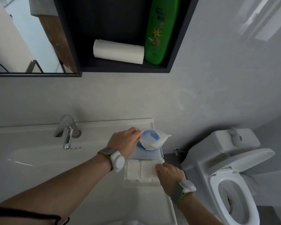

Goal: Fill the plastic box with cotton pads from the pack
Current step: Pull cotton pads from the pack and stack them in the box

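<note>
The right hand (169, 173) is closest to the camera, down on the right end of the plastic box (142, 184), fingers curled over the last stack of cotton pads (146, 172) and pressing or pinching it into place; can't tell exactly which, since the fingertips are hidden. The box sits on the sink top at its right edge, next to the toilet (230, 181), lid flipped open toward the wall. It looks nearly full already, with rows of white pads side by side.

The left hand (125, 142) holds the pack (152, 140) just behind the box, over the open lid, fingers wrapped round its left side.

My guess for doing this bit well: keep the stack squared up and push it down evenly so the pads don't fan out or ride over the box rim. Keep the pack's mouth pointing up so nothing slides out over the edge toward the toilet. The tap (66, 132) is well clear on the left.
</note>
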The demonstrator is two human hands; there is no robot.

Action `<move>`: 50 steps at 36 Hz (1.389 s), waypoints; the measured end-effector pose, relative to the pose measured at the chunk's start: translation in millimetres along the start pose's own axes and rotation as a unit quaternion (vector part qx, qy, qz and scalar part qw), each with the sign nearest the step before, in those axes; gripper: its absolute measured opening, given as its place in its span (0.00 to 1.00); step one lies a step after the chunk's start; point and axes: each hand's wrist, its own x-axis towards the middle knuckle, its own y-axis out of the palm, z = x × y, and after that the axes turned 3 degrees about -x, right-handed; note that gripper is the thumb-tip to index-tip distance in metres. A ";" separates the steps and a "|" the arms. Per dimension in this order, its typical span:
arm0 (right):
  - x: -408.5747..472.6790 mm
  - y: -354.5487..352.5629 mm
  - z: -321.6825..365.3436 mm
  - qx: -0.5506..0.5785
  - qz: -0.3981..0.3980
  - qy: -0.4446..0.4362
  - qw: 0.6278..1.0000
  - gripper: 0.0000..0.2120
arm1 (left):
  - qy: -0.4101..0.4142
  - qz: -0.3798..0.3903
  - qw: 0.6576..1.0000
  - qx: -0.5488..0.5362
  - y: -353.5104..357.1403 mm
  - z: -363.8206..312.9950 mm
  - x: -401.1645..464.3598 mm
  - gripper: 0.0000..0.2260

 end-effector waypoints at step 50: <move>-20.3 4.0 15.9 -0.159 -0.018 -0.126 0.979 0.21 | 0.011 -0.003 1.000 0.021 2.6 -3.0 -0.3 0.04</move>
